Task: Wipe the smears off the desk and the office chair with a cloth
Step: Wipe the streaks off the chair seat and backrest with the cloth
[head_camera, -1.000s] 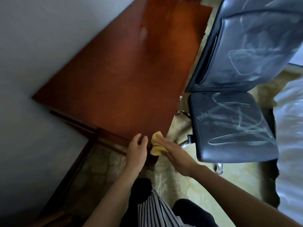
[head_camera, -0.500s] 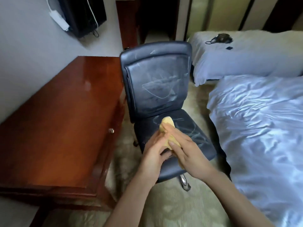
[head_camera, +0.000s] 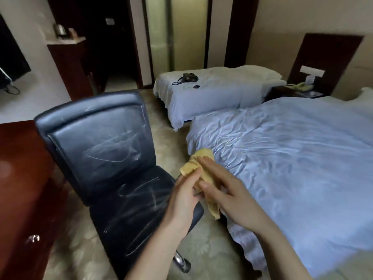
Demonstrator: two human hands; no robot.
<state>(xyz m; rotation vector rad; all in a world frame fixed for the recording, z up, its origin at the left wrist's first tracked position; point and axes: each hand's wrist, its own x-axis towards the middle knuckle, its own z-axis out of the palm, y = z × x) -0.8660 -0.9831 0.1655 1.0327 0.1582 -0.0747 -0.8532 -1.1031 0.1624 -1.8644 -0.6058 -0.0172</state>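
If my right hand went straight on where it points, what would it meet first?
The cloth, already touching the right hand; past it, probably floor beside the chair, though depth is unclear.

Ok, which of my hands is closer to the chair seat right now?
Left. The left hand is over the front corner of the seat on the bed side, pinching the cloth. The right hand is beside it, off the seat, towards the bed.
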